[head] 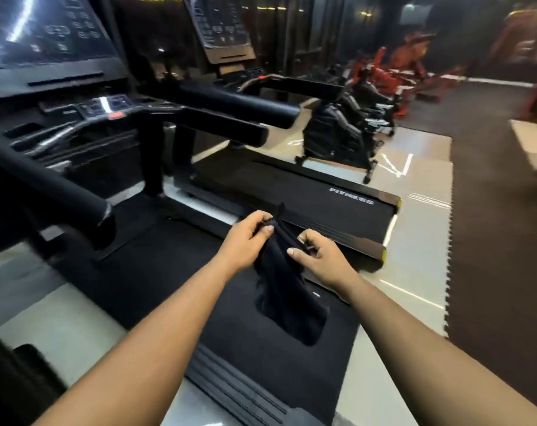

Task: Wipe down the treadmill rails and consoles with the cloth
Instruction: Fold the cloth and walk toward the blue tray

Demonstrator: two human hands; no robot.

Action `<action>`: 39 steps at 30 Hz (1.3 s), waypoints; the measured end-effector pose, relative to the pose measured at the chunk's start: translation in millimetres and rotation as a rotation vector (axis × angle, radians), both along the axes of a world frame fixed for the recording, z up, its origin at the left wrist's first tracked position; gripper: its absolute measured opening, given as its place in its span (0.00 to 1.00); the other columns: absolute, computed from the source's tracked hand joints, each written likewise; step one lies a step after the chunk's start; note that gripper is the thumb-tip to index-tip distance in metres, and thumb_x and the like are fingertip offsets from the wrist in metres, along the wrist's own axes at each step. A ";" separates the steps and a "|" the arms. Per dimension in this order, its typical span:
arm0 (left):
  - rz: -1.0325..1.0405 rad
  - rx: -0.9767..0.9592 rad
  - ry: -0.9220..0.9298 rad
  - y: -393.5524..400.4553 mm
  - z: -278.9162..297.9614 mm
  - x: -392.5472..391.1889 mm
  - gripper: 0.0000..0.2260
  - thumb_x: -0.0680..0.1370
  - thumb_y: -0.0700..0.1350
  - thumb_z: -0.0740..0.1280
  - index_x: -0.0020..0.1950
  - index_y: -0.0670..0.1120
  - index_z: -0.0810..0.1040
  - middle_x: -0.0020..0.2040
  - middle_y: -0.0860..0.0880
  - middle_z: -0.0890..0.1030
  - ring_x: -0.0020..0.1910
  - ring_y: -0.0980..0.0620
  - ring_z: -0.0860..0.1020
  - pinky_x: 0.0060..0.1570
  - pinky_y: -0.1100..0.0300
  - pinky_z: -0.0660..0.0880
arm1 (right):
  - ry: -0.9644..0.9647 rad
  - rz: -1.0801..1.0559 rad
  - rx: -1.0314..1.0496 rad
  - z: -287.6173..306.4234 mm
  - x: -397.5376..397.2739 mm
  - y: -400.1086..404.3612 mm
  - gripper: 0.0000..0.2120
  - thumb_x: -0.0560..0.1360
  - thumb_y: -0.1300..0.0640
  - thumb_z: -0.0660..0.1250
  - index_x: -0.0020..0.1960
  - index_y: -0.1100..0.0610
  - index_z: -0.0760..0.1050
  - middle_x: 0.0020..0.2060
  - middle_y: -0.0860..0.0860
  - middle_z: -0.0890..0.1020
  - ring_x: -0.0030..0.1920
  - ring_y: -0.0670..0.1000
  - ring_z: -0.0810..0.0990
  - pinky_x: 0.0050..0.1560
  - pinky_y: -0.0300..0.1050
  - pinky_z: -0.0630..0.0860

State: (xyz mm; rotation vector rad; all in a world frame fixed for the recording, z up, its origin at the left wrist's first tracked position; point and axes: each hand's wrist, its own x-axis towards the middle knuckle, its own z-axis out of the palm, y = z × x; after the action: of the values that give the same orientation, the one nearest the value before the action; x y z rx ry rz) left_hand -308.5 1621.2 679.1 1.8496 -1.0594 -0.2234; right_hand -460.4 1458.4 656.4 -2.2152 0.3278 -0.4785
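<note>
A dark cloth (287, 287) hangs between my two hands above the treadmill belt (156, 272). My left hand (245, 236) pinches its top edge, and my right hand (321, 256) grips the same edge a little lower to the right. The near treadmill's console (46, 35) rises at the upper left, with its button panel (104, 107) below. Its left rail (52, 192) juts toward me at the left; its right rail (230, 126) reaches out at centre. A second treadmill's console (221, 26) stands farther back, with its padded rail (239, 101) beside the first.
The second treadmill's deck (322, 198), marked FITNESS, lies just beyond my hands. Black exercise bikes (341, 130) and red gym machines (408, 63) stand behind. Dark rubber floor mats (491, 226) cover the right side, with pale tiles (414, 186) between.
</note>
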 end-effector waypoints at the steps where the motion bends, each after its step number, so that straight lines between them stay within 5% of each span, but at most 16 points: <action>1: -0.004 -0.046 0.013 -4.4 -0.4 -2.1 0.05 0.84 0.43 0.65 0.56 0.52 0.78 0.46 0.57 0.82 0.44 0.63 0.78 0.48 0.64 0.73 | 0.019 -0.018 0.011 -0.3 -7.3 -2.7 0.11 0.77 0.48 0.73 0.45 0.50 0.72 0.39 0.45 0.79 0.41 0.46 0.76 0.45 0.50 0.74; 5: -0.035 -0.166 0.144 -42.7 -6.3 -28.4 0.05 0.84 0.41 0.65 0.54 0.51 0.77 0.44 0.58 0.80 0.43 0.66 0.76 0.48 0.66 0.72 | 0.252 -0.076 -0.080 -11.1 -66.6 -16.4 0.09 0.74 0.51 0.71 0.46 0.51 0.70 0.41 0.50 0.80 0.42 0.50 0.78 0.45 0.52 0.75; 10: 0.049 -0.276 0.276 -80.6 -7.6 -51.0 0.03 0.83 0.45 0.66 0.57 0.50 0.77 0.49 0.52 0.81 0.51 0.52 0.79 0.57 0.52 0.76 | 0.529 -0.275 -0.131 -41.1 -154.8 -41.6 0.11 0.79 0.46 0.68 0.46 0.53 0.75 0.43 0.50 0.82 0.45 0.53 0.79 0.47 0.52 0.74; 13: 0.076 -0.204 0.291 -100.3 -13.5 -61.7 0.03 0.83 0.46 0.67 0.55 0.49 0.78 0.48 0.51 0.82 0.51 0.49 0.80 0.57 0.49 0.77 | 0.359 -0.471 0.166 -45.8 -202.6 -57.5 0.17 0.82 0.45 0.67 0.41 0.56 0.78 0.35 0.50 0.82 0.39 0.52 0.82 0.45 0.52 0.78; 19: -0.008 -0.032 0.321 -152.9 -39.9 -134.0 0.09 0.78 0.49 0.73 0.42 0.46 0.78 0.36 0.52 0.77 0.36 0.51 0.74 0.40 0.54 0.71 | 0.000 -0.676 0.628 -38.2 -266.8 -86.3 0.21 0.84 0.48 0.63 0.54 0.68 0.79 0.37 0.56 0.82 0.36 0.53 0.80 0.44 0.52 0.82; 23: -0.155 0.010 0.403 -208.2 -55.2 -216.6 0.20 0.73 0.59 0.74 0.35 0.51 0.68 0.30 0.53 0.68 0.33 0.51 0.67 0.34 0.52 0.68 | -0.141 -0.725 0.784 -33.1 -310.4 -118.2 0.18 0.86 0.48 0.60 0.51 0.60 0.81 0.41 0.56 0.86 0.42 0.53 0.84 0.48 0.55 0.83; 26: -0.171 0.031 0.565 -247.4 -67.8 -275.3 0.19 0.76 0.57 0.72 0.36 0.51 0.67 0.33 0.48 0.71 0.35 0.48 0.72 0.35 0.47 0.72 | -0.285 -0.829 0.968 -32.1 -344.1 -147.9 0.13 0.85 0.51 0.62 0.52 0.58 0.80 0.41 0.55 0.86 0.43 0.54 0.85 0.51 0.58 0.82; 29: -0.124 0.052 0.570 -287.7 -90.2 -311.4 0.17 0.77 0.58 0.70 0.37 0.50 0.68 0.35 0.46 0.69 0.37 0.48 0.69 0.36 0.48 0.70 | -0.437 -1.059 1.142 -42.8 -396.1 -189.3 0.08 0.83 0.54 0.65 0.53 0.57 0.80 0.43 0.54 0.85 0.43 0.56 0.84 0.44 0.54 0.83; 34: -0.092 0.130 0.507 -343.1 -99.9 -365.0 0.15 0.80 0.52 0.71 0.37 0.47 0.75 0.33 0.52 0.69 0.37 0.49 0.67 0.38 0.55 0.63 | -0.280 -1.164 1.197 -72.0 -483.4 -238.1 0.12 0.81 0.52 0.69 0.55 0.61 0.82 0.46 0.57 0.87 0.42 0.56 0.84 0.41 0.45 0.80; 39: -0.280 0.193 0.614 -393.0 -91.6 -447.3 0.15 0.82 0.47 0.69 0.35 0.48 0.77 0.35 0.46 0.78 0.36 0.46 0.78 0.34 0.52 0.77 | -0.247 -1.138 0.991 -73.7 -522.0 -259.9 0.08 0.82 0.52 0.69 0.47 0.55 0.77 0.39 0.55 0.82 0.33 0.51 0.80 0.34 0.44 0.77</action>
State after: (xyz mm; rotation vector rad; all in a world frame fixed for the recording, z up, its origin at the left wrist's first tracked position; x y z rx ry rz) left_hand -755.8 1228.1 587.5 1.6228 -0.8691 -1.0183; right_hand -982.4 1198.6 582.7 -0.8359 1.3558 -0.9006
